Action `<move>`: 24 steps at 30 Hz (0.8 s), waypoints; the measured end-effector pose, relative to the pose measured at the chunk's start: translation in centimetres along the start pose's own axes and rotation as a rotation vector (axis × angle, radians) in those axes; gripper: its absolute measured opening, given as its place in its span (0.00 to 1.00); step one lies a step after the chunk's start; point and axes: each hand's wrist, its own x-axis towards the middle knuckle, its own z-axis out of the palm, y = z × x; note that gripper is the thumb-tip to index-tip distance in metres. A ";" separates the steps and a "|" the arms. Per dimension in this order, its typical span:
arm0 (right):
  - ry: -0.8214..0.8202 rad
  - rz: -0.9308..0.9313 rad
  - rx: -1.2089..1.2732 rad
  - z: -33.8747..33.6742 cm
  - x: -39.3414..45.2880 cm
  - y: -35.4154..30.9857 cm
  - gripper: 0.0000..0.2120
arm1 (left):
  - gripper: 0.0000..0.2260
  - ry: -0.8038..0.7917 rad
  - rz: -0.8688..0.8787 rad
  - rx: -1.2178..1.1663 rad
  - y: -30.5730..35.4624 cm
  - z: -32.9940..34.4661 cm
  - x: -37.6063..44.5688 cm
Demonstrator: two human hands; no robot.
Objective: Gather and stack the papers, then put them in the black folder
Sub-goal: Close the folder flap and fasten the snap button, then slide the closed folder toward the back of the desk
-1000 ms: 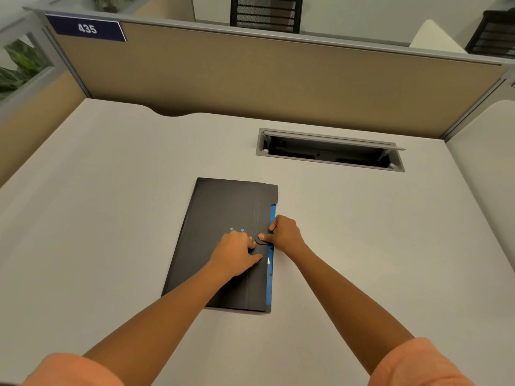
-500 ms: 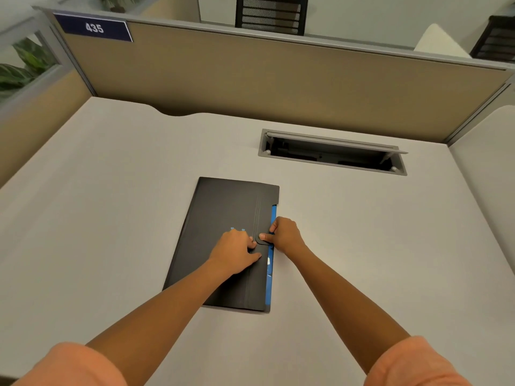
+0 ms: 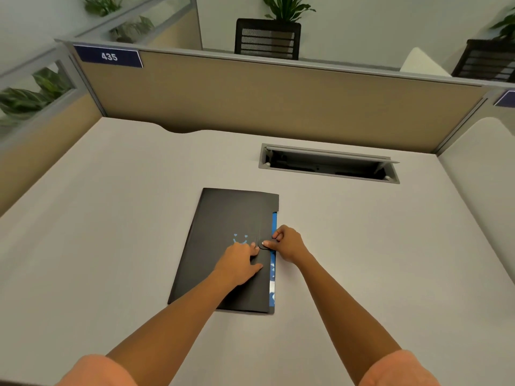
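Light is even and soft, from overhead as far as I can tell; no lamp shows. My desk (image 3: 111,218) reads a flat pale grey with no glare or hot spots. Shadows are faint: a thin dark line under the near edge of the black folder (image 3: 223,218), weak smudges beneath my forearms. The folder's matte cover gives only a dull sheen. The cable tray (image 3: 328,164) opening is dark inside, little detail. Wide-angle bending is strong: the partition (image 3: 278,101) top bows and desk edges splay outward. Plants at upper left (image 3: 33,90) look soft and smeared. Centre is reasonably sharp; my sleeves at the bottom corners blur.
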 end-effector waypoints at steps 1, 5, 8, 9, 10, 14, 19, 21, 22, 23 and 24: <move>0.021 -0.012 0.038 0.1 -0.4 0.3 0.16 | 0.27 -0.004 0.002 0.001 0.0 0.1 -0.2; 0.103 -0.027 0.179 0.5 -2.2 1.5 0.23 | 0.31 -0.041 -0.013 -0.069 0.1 0.3 -0.9; 0.141 -0.011 0.241 0.9 -3.5 2.1 0.27 | 0.32 -0.054 -0.028 -0.173 -0.1 0.2 -1.4; 0.144 0.000 0.262 1.0 -3.9 2.2 0.28 | 0.31 -0.018 -0.039 -0.207 -0.2 0.2 -1.5; 0.145 0.014 0.283 1.1 -4.3 2.3 0.30 | 0.30 0.044 -0.061 -0.253 -0.5 0.1 -1.7; 0.149 0.077 0.353 1.2 -5.2 2.3 0.32 | 0.30 0.301 -0.265 -0.255 -2.7 -0.8 -2.5; 0.139 0.157 0.361 2.3 -6.4 1.7 0.33 | 0.52 0.198 -0.663 -0.209 -6.1 -1.2 -3.9; 0.139 0.201 0.362 3.0 -6.8 1.1 0.34 | 0.55 0.201 -0.743 -0.231 -6.6 -0.8 -4.6; 0.142 0.227 0.364 3.4 -6.9 0.7 0.34 | 0.55 0.218 -0.757 -0.232 -6.8 -0.6 -4.9; 0.147 0.253 0.364 3.7 -7.1 0.3 0.35 | 0.54 0.242 -0.755 -0.228 -6.8 -0.5 -5.0; 0.153 0.276 0.364 4.0 -7.1 0.0 0.35 | 0.53 0.268 -0.748 -0.227 -6.6 -0.4 -5.1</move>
